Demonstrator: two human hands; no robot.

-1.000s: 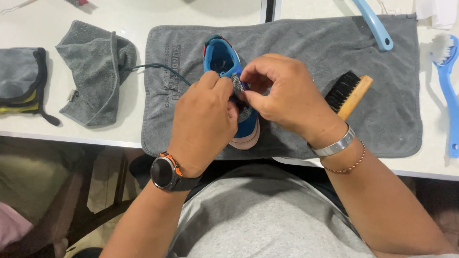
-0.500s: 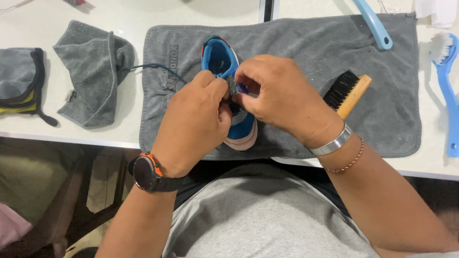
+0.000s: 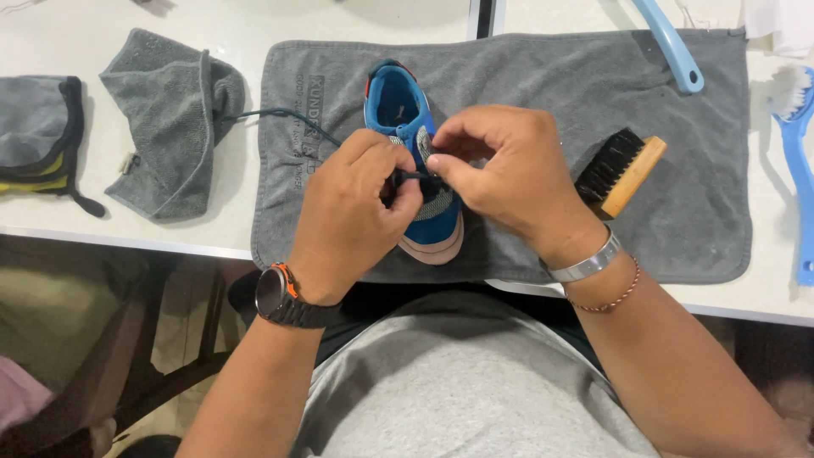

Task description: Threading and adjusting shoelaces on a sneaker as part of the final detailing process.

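Bare grey towel (image 3: 543,85) between the blue shoe (image 3: 398,106) and the wooden brush (image 3: 621,172) gives free passage; left of the shoe, a dark lace (image 3: 284,116) crosses the towel.

Bright, even light falls from above onto my white table (image 3: 356,34), washing out its top edge. Soft shadows sit under my hands. Below the table's edge everything turns dim and slightly blurred.

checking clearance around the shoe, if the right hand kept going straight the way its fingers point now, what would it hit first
The right hand points leftward across the blue shoe, so it would most likely meet the left hand first, at the dark lace both pinch. Depth is hard to judge from above.
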